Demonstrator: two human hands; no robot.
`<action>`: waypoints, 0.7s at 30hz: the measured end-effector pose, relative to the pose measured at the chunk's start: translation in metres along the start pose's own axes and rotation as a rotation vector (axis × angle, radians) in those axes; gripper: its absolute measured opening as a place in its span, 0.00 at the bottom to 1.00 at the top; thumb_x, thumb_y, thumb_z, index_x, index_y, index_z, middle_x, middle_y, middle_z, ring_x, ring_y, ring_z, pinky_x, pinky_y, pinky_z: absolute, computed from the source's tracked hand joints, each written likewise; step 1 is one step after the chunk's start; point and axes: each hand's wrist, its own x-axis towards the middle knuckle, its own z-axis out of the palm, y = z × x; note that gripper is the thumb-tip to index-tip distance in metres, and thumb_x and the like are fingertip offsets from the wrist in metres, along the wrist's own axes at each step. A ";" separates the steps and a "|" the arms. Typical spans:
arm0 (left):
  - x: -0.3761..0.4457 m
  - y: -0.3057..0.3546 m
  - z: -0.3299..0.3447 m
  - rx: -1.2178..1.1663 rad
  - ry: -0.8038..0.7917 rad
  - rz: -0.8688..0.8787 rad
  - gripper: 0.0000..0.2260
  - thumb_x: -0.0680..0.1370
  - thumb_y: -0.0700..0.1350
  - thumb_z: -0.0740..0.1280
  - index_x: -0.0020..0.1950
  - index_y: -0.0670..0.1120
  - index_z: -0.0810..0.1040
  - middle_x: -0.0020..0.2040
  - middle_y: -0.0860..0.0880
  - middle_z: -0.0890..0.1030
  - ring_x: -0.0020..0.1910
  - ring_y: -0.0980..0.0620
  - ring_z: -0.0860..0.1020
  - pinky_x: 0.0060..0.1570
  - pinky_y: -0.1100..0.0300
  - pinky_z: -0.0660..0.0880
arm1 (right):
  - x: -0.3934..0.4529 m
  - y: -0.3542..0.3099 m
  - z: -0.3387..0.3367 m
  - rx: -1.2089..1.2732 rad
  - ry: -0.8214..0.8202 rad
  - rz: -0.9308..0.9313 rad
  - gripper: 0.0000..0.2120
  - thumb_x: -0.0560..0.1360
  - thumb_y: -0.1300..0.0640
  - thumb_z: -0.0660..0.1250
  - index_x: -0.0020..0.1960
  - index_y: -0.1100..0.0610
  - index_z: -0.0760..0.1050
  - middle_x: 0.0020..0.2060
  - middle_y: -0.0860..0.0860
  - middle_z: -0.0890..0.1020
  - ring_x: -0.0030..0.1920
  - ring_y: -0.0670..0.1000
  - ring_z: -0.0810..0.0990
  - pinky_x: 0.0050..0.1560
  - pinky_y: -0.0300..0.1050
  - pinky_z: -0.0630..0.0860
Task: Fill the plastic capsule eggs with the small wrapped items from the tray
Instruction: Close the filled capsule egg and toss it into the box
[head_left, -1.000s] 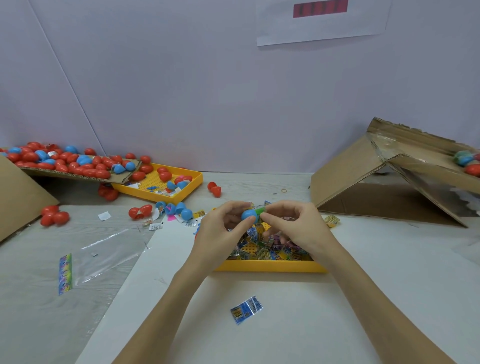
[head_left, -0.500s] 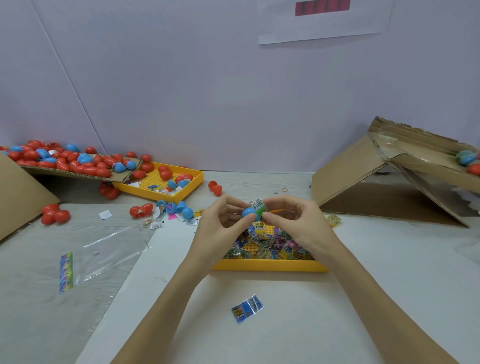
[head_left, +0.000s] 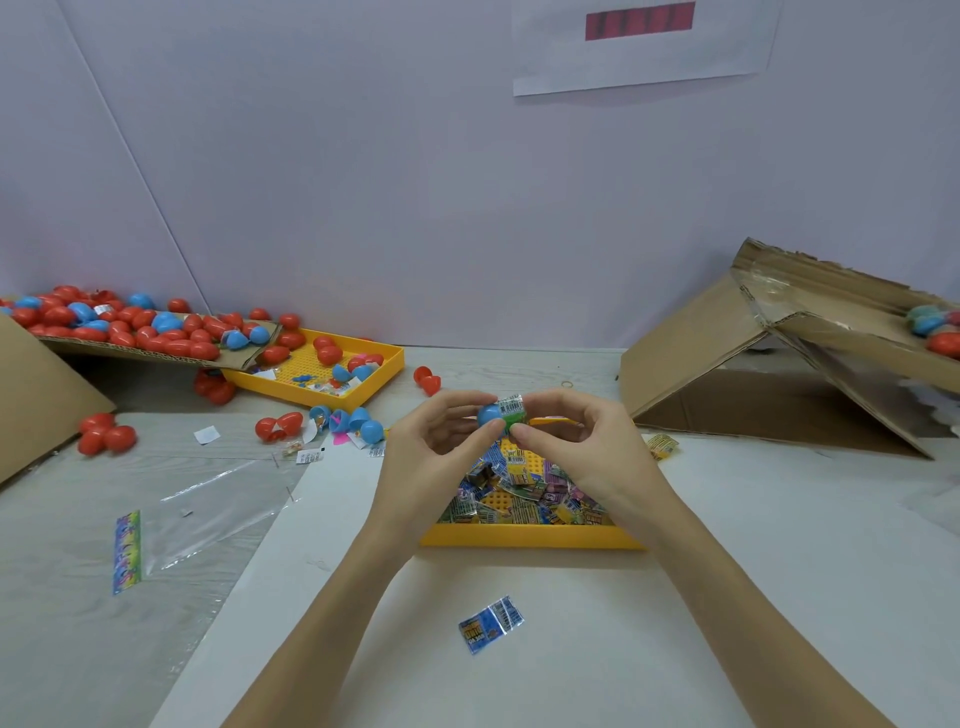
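My left hand (head_left: 434, 447) pinches a blue capsule egg half (head_left: 489, 414) above the yellow tray (head_left: 530, 536). My right hand (head_left: 576, 441) pinches a green wrapped item (head_left: 513, 409) that sits against the open side of the blue half. The tray lies under both hands and holds several small colourful wrapped items (head_left: 524, 491). One blue wrapped item (head_left: 491, 623) lies loose on the white sheet in front of the tray.
A second yellow tray (head_left: 358, 387) with egg halves sits at the back left, beside a cardboard flap (head_left: 156, 353) heaped with red and blue eggs. Loose eggs (head_left: 106, 439) and a clear plastic bag (head_left: 218, 509) lie left. A cardboard box (head_left: 779, 374) stands at right.
Both hands have risen slightly above the tray. The wrapped item has gone from beside the blue half to against its open side.
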 end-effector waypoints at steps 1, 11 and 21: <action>0.000 0.001 0.000 -0.019 0.008 -0.001 0.11 0.75 0.47 0.75 0.57 0.52 0.84 0.50 0.55 0.86 0.53 0.56 0.84 0.49 0.67 0.79 | -0.001 -0.001 0.002 0.016 0.015 0.001 0.12 0.74 0.58 0.77 0.57 0.53 0.83 0.49 0.47 0.88 0.50 0.47 0.87 0.50 0.38 0.82; -0.001 0.002 0.001 -0.094 0.009 0.002 0.13 0.77 0.45 0.73 0.61 0.53 0.84 0.52 0.53 0.86 0.55 0.52 0.84 0.54 0.61 0.81 | -0.008 -0.004 0.020 0.170 0.082 0.106 0.16 0.75 0.58 0.76 0.62 0.54 0.81 0.54 0.50 0.86 0.54 0.48 0.86 0.59 0.46 0.82; -0.002 0.004 0.003 0.075 0.005 0.185 0.19 0.77 0.44 0.74 0.69 0.51 0.79 0.57 0.56 0.84 0.56 0.51 0.83 0.54 0.63 0.80 | -0.009 -0.008 0.021 0.466 0.062 0.182 0.14 0.78 0.58 0.72 0.61 0.60 0.82 0.53 0.54 0.87 0.56 0.52 0.86 0.59 0.44 0.81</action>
